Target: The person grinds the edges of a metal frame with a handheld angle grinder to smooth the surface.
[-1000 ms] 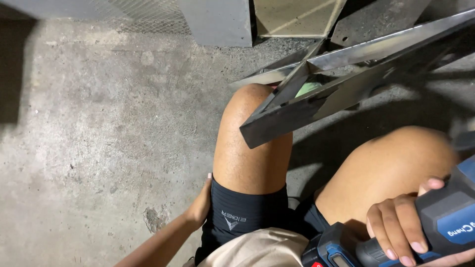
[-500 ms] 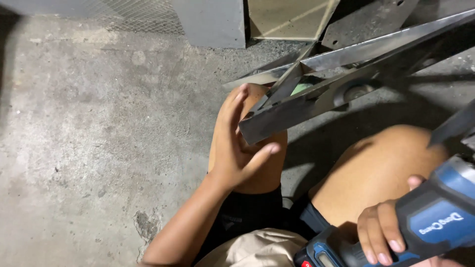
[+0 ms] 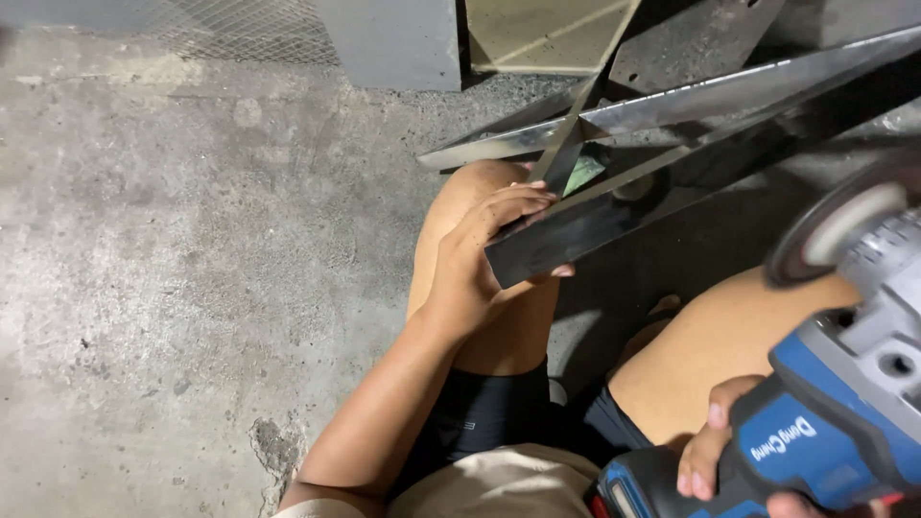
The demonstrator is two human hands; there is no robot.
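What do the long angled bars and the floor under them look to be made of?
The angled bars look like bare steel: dark grey, with a mirror-like sheen and sharp straight edges. The floor looks like rough concrete: mottled grey, pitted, with a crumbled patch near the bottom.

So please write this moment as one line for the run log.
left hand: grips end of dark metal bar | right hand: holds blue angle grinder, disc raised, clear of bar | concrete floor below

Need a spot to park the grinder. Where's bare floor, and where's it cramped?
Bare concrete floor lies open left of the left hand and knee, bordered above by the mesh panel and grey post. Crowded on the right: the metal bar and crossed frame pieces fill the top, with the blue grinder in the right hand below.
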